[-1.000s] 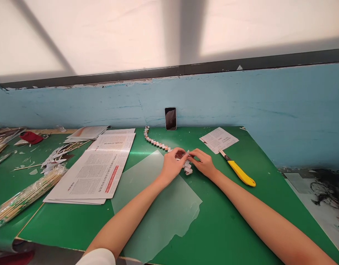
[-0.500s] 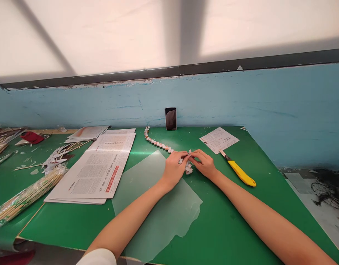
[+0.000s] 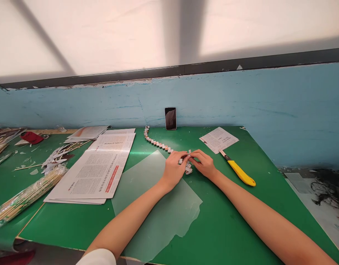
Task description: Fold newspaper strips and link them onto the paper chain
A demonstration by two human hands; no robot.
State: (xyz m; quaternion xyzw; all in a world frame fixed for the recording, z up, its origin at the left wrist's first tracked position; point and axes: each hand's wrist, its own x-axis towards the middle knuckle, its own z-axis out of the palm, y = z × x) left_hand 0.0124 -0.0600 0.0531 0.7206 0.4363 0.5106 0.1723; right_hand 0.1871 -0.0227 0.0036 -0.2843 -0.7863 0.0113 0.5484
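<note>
Pinching folded-paper chain [image 3: 155,143] btwn fingertips: L hand [image 3: 173,169] and R hand [image 3: 205,165] clamped on it; long axis runs from grip twd far edge of table [image 3: 227,224], L of phone [image 3: 170,119].

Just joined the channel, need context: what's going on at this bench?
Both hands, left and right, are pinching a small folded piece at the near end of a zigzag paper chain. The chain's far end lies near the wall, left of an upright phone. A yellow-handled knife lies to the right, its tip at a square of newsprint; newspaper sheets lie to the left.
</note>
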